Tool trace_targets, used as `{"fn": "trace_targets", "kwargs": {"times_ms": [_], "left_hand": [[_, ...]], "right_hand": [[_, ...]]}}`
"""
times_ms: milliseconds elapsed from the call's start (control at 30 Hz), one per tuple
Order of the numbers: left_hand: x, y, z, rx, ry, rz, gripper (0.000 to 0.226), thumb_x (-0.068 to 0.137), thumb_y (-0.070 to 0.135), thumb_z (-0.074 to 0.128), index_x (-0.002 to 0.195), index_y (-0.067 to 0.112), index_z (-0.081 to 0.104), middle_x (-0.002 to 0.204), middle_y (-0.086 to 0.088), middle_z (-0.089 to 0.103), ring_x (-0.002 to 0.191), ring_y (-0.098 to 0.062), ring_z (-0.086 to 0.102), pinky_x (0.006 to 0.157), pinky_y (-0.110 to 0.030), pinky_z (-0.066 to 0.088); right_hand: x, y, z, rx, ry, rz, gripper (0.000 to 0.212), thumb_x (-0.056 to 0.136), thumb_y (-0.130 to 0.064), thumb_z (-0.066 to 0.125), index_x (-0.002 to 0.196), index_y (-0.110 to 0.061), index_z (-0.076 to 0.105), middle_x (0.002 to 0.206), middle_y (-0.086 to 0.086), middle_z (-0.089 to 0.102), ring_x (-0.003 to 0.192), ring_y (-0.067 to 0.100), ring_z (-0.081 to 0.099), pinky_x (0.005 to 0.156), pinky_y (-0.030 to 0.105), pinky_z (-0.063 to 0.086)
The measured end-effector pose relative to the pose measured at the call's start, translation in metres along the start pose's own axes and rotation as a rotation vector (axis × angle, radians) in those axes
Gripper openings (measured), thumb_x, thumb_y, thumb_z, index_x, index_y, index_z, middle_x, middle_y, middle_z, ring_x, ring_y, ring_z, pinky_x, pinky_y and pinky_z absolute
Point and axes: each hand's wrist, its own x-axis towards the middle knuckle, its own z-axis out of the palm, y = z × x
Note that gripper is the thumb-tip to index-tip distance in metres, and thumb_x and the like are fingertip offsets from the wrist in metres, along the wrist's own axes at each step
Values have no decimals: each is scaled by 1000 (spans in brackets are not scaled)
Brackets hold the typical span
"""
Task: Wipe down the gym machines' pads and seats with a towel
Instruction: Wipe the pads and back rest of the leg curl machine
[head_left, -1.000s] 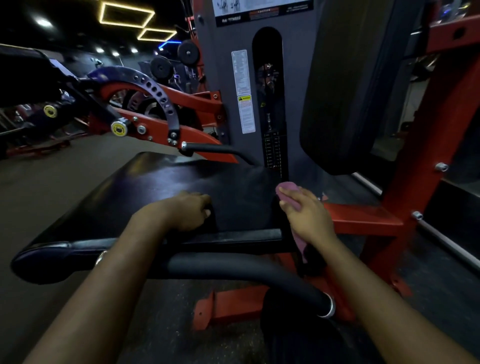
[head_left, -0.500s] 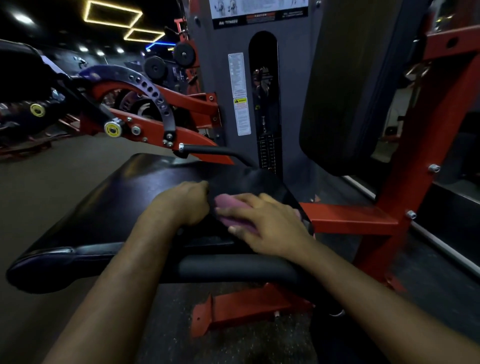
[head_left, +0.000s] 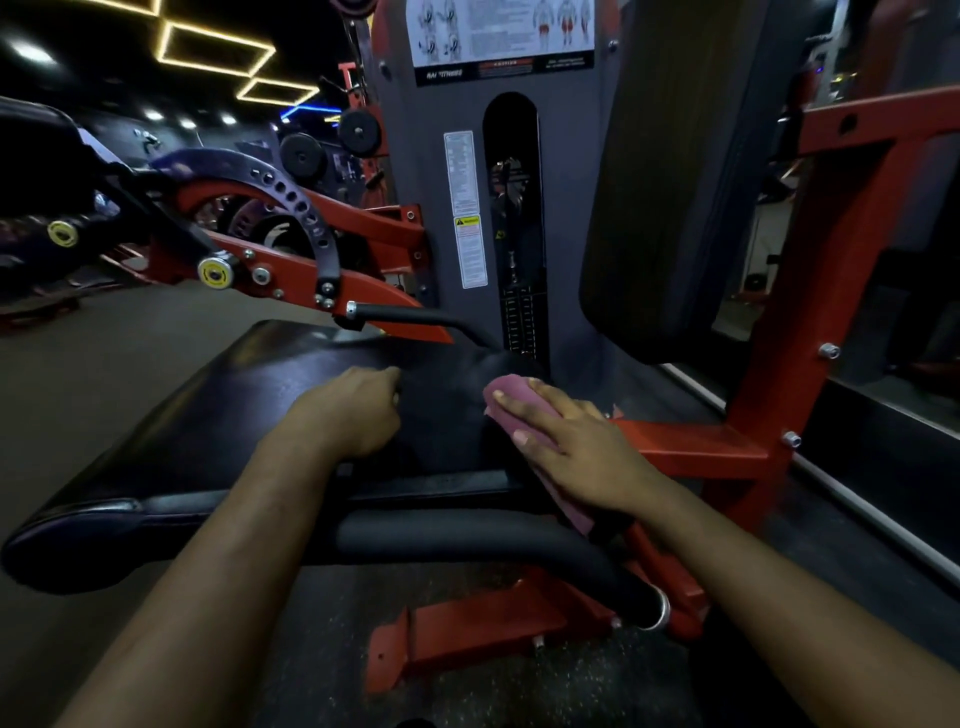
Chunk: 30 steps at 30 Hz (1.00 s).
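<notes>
**Seat wipe under way at the right end**

You were on the wiping step, working the black seat (head_left: 234, 415) of this machine. The seat's left half lay uncovered, and in the dim light I could not tell whether it had been wiped.

At the seat's middle your left hand (head_left: 353, 410) rested on the pad as a brace. Its fingers were curled under, with nothing showing inside them.

Toward the seat's right end lay the pink towel (head_left: 511, 402), with one tail hanging over the seat's near edge. Your right hand (head_left: 582, 447) lay flat on top of it, fingers straight and slightly apart. It was pressing the cloth down rather than clutching it.

Just past the seat's right end ran the red frame (head_left: 691, 447). Above that end stood the tall back pad (head_left: 675, 208), which the towel did not touch.

By my reading, the seat was only partly covered and the back pad had not been started. The next move called for keeping palm weight on the cloth and sweeping it toward the seat's left end. The bracing hand sat in that path, so it would need to lift or shift first. The hanging tail was near the foam handle (head_left: 467, 535) along the seat's near edge and could snag there, so it was worth gathering the slack.
</notes>
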Motion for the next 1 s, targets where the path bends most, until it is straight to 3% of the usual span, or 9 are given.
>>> {"fn": "trace_targets", "kwargs": {"times_ms": [100,200,267,400,567,667,767,867,1000], "left_hand": [[2,7,-5,-16,70,60,27,100,14,42,120,9,60,125,-13,64,113,-32,58,96,-45,46],[8,20,-13,-57,78,137,25,100,13,45,118,9,61,123,-10,65,112,-30,57,95,-42,44],[16,34,-20,-66,11,154,26,102,16,46,121,9,61,129,-10,63,117,-29,56,100,-39,43],[40,74,-38,-49,-202,120,33,103,33,52,129,15,60,124,-4,63,113,-25,59,95,-35,48],[73,104,-40,-236,-515,57,26,96,37,66,111,17,63,106,-3,65,103,-25,68,86,-52,60],[82,101,-44,-368,-392,122,31,94,28,69,117,11,57,117,-13,63,106,-29,66,83,-51,61],[87,88,-63,-464,-222,185,24,93,20,71,108,17,52,106,-8,61,89,-19,63,74,-42,60],[91,77,-91,-391,6,330,22,89,10,74,97,16,54,93,-5,61,80,-17,59,70,-40,57],[89,69,-132,-248,198,415,24,87,5,71,95,23,57,90,10,59,78,-3,56,66,-21,45]], "right_hand": [[2,-1,-17,281,38,82,59,108,-39,42,161,-34,18,166,-8,26,151,10,27,117,15,17],[8,12,-30,296,11,384,75,93,-59,61,154,-22,37,151,7,50,136,26,50,102,30,41],[12,18,-38,211,-108,483,81,81,-76,63,138,-19,56,136,4,61,122,26,59,87,30,45],[20,27,-53,264,-236,432,76,66,-80,74,99,-12,74,102,5,74,84,18,68,61,27,47],[34,36,-52,449,-154,287,62,68,-52,90,115,-21,63,110,-5,68,96,10,66,76,28,56],[46,31,-56,528,77,192,54,72,-41,90,110,-22,57,106,-8,65,92,7,62,67,23,47],[71,27,-64,760,204,144,62,63,-50,91,106,-25,53,107,-2,65,97,15,66,78,35,58],[93,23,-78,960,199,-9,69,64,-57,82,117,-32,46,121,-2,60,110,14,62,85,32,57],[119,22,-117,946,129,-269,78,81,-30,81,138,-58,36,155,-13,34,122,10,58,96,31,55]]}}
